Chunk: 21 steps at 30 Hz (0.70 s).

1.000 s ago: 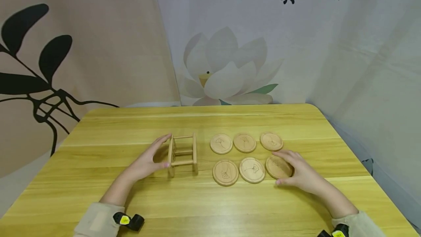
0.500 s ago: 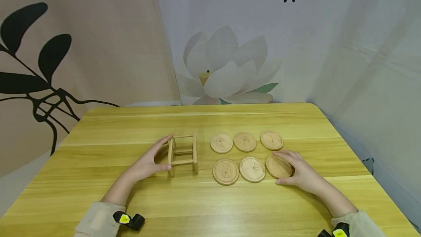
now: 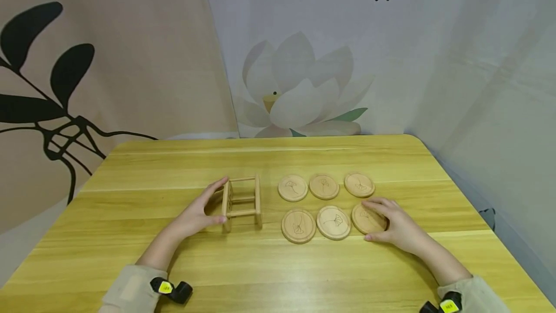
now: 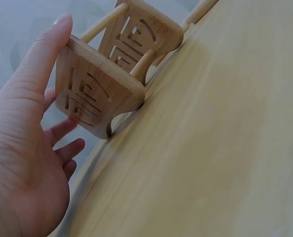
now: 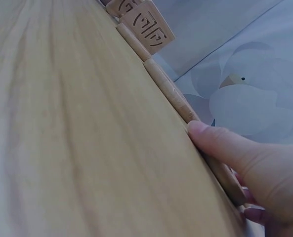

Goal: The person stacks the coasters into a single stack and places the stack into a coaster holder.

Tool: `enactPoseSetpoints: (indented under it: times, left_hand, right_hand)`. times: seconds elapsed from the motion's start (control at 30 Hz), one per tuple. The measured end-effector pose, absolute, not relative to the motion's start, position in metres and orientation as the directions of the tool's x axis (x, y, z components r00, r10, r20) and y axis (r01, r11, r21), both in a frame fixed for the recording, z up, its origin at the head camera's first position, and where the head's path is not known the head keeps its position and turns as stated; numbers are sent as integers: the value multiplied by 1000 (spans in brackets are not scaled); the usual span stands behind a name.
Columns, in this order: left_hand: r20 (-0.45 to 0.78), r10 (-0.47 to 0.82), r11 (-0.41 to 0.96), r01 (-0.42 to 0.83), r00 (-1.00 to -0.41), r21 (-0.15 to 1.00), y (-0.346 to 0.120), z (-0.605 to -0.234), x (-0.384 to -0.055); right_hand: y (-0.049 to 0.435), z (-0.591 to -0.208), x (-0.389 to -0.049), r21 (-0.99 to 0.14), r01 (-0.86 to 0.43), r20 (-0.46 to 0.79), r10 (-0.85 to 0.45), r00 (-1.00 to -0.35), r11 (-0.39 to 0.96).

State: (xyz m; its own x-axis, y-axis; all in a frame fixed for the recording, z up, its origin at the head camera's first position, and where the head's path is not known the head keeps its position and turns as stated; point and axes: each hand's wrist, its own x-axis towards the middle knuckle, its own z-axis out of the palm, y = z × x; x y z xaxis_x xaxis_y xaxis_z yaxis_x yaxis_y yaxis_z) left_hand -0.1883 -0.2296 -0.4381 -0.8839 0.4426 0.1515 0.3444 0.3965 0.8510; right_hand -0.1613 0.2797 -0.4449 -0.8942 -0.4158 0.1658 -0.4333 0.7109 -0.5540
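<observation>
My left hand (image 3: pixel 195 216) holds the left panel of a small wooden coaster rack (image 3: pixel 243 214), thumb at the near edge and a finger at the far edge. The left wrist view shows slots cut through the rack's panel (image 4: pixel 94 91), with dowels joining it to a second panel. To the right, round wooden coasters engraved with leaf designs lie flat in two rows of three. My right hand (image 3: pixel 399 228) grips the front-right coaster (image 3: pixel 365 220) by its edge, thumb in front and fingers behind, partly covering it. From the right wrist, that coaster (image 5: pixel 226 183) appears edge-on against the table.
Beside the gripped coaster are a front-middle coaster (image 3: pixel 333 222) and a front-left coaster (image 3: pixel 298 226). Behind lie the back-left (image 3: pixel 293 188), back-middle (image 3: pixel 324 187) and back-right (image 3: pixel 359 185) coasters. The wooden table (image 3: pixel 278 274) meets a printed cloth backdrop (image 3: pixel 173 62).
Both hands keep their places on the rack and the coaster. Only the head view has shifted very slightly.
</observation>
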Motion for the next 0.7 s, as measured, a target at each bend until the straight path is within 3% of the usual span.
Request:
enactPoseSetpoints:
  times: [0.7]
  left_hand:
    - [147, 430, 354, 316, -891, 880, -229, -440, -188]
  right_hand:
    - [279, -442, -162, -562, -428, 189, -394, -899, 708]
